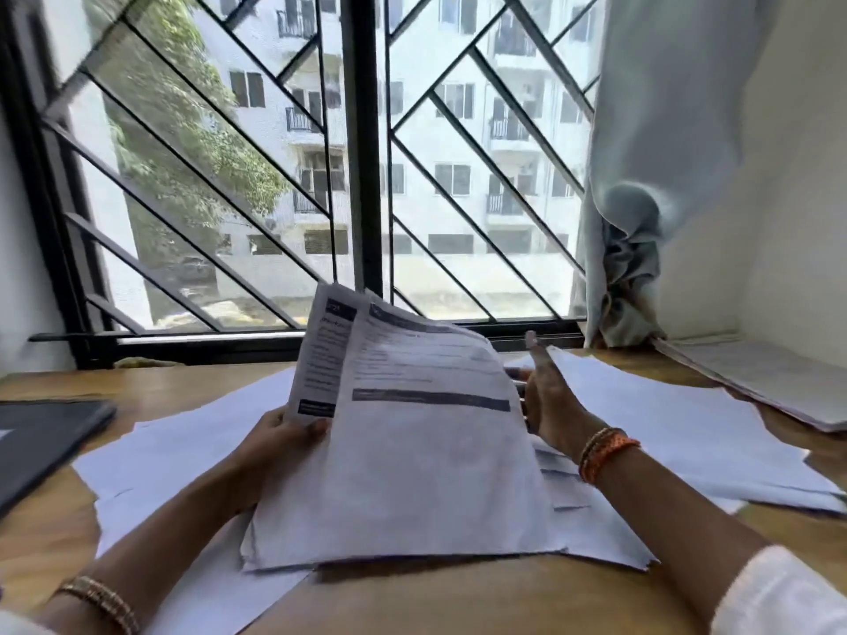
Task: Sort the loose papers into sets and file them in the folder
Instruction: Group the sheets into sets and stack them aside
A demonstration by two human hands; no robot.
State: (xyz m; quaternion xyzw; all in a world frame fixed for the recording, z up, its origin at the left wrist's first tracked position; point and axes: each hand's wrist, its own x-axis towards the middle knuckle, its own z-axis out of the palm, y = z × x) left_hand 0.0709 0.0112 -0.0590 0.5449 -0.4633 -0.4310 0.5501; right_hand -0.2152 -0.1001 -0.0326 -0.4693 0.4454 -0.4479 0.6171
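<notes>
From the head view: the left hand [279,433] grips a printed sheaf [398,433] by its left edge, thumb curled over the front, and the pages stand up off the surface [435,598], their top corners fanned toward the window [366,176]. The sheaf's long axis runs away from the person, near edge low, far edge high and leaning left. The right hand [547,396] sits just beyond the sheaf's right edge, palm turned in, its fingers [534,350] straight and loose, holding nothing. That's the relation to watch: the top page's free right edge lies directly left of those fingers, so the right hand looks the nearer one to peel a sheet off.

Loose papers [664,433] lie spread flat under and around both hands. A pale stack, possibly the folder [770,387], lies far right and well apart, running out of frame. A dark flat item [41,442] at far left is cut off too; which of the two is the folder I can't settle.

Hard to make out: the print is blurred, the left fingertips are hidden behind the pages, and the raised sheaf hides part of the right hand.
</notes>
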